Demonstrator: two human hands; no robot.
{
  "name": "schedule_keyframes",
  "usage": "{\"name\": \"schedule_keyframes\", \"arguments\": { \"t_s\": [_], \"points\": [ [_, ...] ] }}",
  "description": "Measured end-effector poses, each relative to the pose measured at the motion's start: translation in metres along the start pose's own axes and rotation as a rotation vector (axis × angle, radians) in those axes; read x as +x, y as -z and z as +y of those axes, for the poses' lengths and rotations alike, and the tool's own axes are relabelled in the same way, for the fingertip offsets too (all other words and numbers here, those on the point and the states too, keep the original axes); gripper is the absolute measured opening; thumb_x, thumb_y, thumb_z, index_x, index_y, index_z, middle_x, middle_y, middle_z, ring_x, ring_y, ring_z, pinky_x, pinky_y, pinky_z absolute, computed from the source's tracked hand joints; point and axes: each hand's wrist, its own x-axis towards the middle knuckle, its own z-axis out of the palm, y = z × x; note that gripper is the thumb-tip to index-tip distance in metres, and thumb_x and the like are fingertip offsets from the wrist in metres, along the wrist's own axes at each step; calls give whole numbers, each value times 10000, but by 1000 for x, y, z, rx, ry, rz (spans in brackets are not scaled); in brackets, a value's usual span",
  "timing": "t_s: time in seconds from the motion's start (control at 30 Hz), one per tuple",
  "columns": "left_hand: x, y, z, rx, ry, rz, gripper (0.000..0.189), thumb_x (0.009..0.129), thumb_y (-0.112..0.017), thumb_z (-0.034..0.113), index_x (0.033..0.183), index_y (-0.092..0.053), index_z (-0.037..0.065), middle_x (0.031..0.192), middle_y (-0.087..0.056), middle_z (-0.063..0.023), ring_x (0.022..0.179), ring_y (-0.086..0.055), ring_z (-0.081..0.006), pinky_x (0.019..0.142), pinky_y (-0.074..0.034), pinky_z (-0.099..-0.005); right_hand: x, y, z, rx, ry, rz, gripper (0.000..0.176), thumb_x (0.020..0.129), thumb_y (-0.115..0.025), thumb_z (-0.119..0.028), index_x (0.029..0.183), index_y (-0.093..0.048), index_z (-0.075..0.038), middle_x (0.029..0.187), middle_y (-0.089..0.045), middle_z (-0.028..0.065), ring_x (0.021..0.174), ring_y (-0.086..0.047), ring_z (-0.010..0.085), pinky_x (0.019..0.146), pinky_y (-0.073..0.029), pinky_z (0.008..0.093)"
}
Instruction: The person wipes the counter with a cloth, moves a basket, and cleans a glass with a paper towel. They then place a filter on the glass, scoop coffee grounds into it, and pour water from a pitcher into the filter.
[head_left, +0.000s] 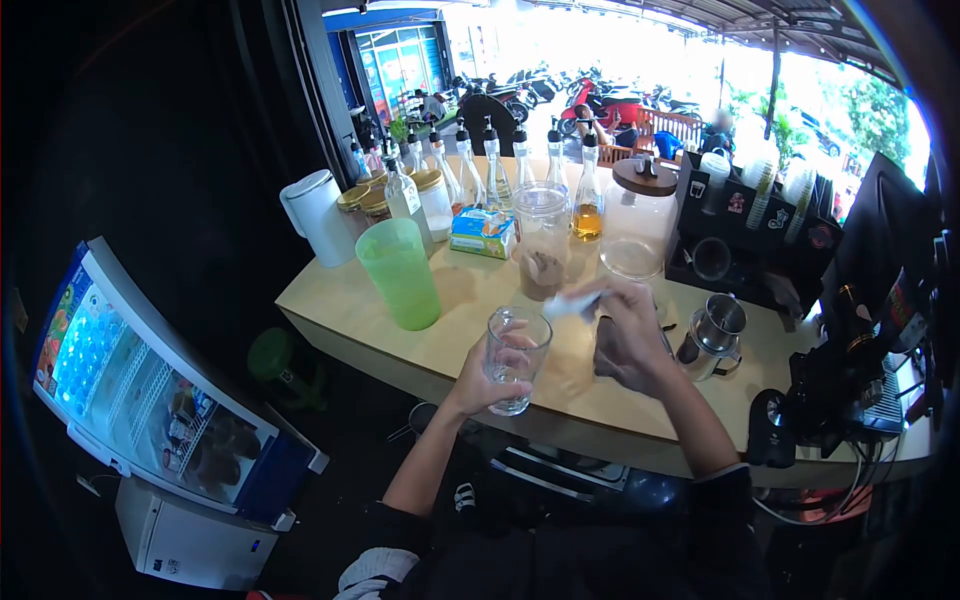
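My left hand (478, 380) is wrapped round a clear drinking glass (520, 352), held upright at the counter's front edge. The glass looks empty, and my fingers show through its wall. To its right, my right hand (632, 320) is raised over the counter, pinching a white tissue (568, 306) that is blurred by motion. Below that hand lies a dark grey cloth-like piece (608, 352), partly hidden. Just behind the glass stands a clear jar (541, 240) with brown powder. A green plastic pitcher (400, 275) stands to the left.
Several pump bottles (498, 180) line the back of the wooden counter (460, 350), behind a soft tissue pack (482, 233). At right are a wooden-lidded jar (637, 225), a metal cup (708, 340) and a black cup holder (745, 235). A fridge (165, 400) stands left.
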Motion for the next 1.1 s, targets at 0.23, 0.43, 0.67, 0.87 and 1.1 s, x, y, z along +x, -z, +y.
{"name": "schedule_keyframes", "arguments": {
  "t_s": [0.23,0.43,0.67,0.87,1.1],
  "points": [
    [26,-43,-20,-105,-177,255,860,762,-735,417,1371,-277,18,1143,-496,-129,938,-549,-161,840,-461,-297,12,-66,25,295,266,467,393,869,-377,94,1173,-605,-4,1148,-638,119,1041,-586,144,931,-424,255],
    [28,-49,-24,-49,-230,325,823,791,-705,445,1357,-294,12,1116,-512,-131,967,-560,-156,827,-472,-289,-8,-77,28,270,178,632,398,872,-392,88,1217,-572,6,1142,-638,109,1017,-573,120,896,-428,239],
    [33,-25,-24,-174,-22,406,641,811,-689,148,1325,-327,24,1010,-532,-77,825,-571,-111,686,-487,-216,-28,-49,7,134,256,613,371,865,-426,85,1202,-570,28,1137,-636,152,1040,-591,169,930,-425,277],
    [33,-46,4,481,-165,304,691,672,-808,277,1224,-474,33,971,-630,-98,831,-643,-181,691,-523,-305,-14,-30,-5,-330,291,219,259,788,-448,16,978,-623,32,956,-630,246,818,-637,339,736,-487,395],
    [38,-48,-5,523,-220,239,728,627,-835,318,1211,-503,37,958,-659,-129,834,-674,-232,745,-533,-331,-23,-20,-5,-146,88,79,238,810,-432,-25,928,-620,62,773,-628,231,659,-632,335,660,-485,365]
  ]
}}
